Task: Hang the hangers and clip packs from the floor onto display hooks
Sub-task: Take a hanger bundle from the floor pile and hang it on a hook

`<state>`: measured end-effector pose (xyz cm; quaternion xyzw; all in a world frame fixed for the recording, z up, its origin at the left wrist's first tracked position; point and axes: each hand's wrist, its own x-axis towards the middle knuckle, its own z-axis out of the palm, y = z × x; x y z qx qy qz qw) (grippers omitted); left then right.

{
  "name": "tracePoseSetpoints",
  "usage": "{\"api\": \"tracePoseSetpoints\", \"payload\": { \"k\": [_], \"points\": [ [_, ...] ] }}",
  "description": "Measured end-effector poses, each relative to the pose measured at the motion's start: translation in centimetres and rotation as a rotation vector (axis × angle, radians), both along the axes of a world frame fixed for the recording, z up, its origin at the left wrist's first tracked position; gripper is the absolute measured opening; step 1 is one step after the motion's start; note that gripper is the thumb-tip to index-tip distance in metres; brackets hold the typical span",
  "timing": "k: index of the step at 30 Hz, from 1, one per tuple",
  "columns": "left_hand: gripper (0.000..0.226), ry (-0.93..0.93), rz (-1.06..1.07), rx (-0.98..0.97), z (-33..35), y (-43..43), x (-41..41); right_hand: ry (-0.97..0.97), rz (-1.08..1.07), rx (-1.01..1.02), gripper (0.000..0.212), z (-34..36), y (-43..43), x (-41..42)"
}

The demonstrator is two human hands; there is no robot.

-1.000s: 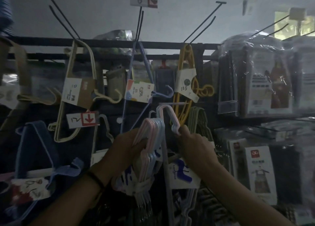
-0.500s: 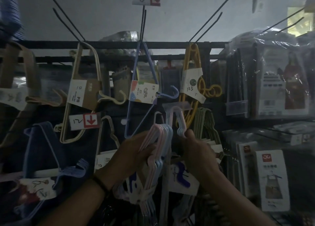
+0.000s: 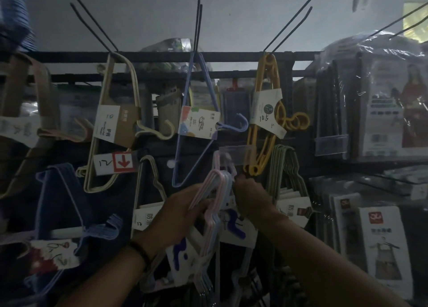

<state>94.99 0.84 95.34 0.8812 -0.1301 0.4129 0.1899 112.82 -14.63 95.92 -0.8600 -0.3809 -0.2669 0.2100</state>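
Note:
A bundle of pink and pale blue hangers (image 3: pixel 214 204) with a white card band stands upright in front of the dim display rack. My left hand (image 3: pixel 183 211) grips the bundle's left side near its top corner. My right hand (image 3: pixel 251 196) pinches the top of the bundle at its right side, just under a clear price-tag holder (image 3: pixel 236 155) at the tip of a display hook. A single pink hanger's top (image 3: pixel 220 160) rises above the bundle to the clear holder; whether it rests on the hook is hidden.
Packs hang on the rack: cream hangers (image 3: pixel 115 121), blue hangers (image 3: pixel 199 126), yellow hangers (image 3: pixel 266 112), green hangers (image 3: pixel 284 174), dark blue hangers (image 3: pixel 62 209). Bare hook wires (image 3: pixel 291 24) jut out above. Bagged apron packs (image 3: pixel 379 112) fill the right.
Both hands and the bundle have risen a little toward the clear holder on the hook. The pink top of the single hanger now sits closer to that holder.

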Motion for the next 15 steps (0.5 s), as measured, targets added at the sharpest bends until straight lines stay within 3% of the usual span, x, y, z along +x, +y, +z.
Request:
{"api": "tracePoseSetpoints", "payload": {
  "k": [7,10,15],
  "points": [
    [0.025,0.050,0.080,-0.072,-0.9,1.0,1.0,0.009,0.007,-0.109,0.039,0.4,4.8,3.4],
    [0.022,0.060,0.119,-0.177,-1.3,1.5,1.0,0.006,-0.036,-0.130,0.034,-0.2,5.8,4.6],
    [0.045,0.069,0.089,-0.330,-1.8,2.8,0.6,-0.011,-0.039,-0.248,0.041,0.5,6.1,4.5]
  ]
}}
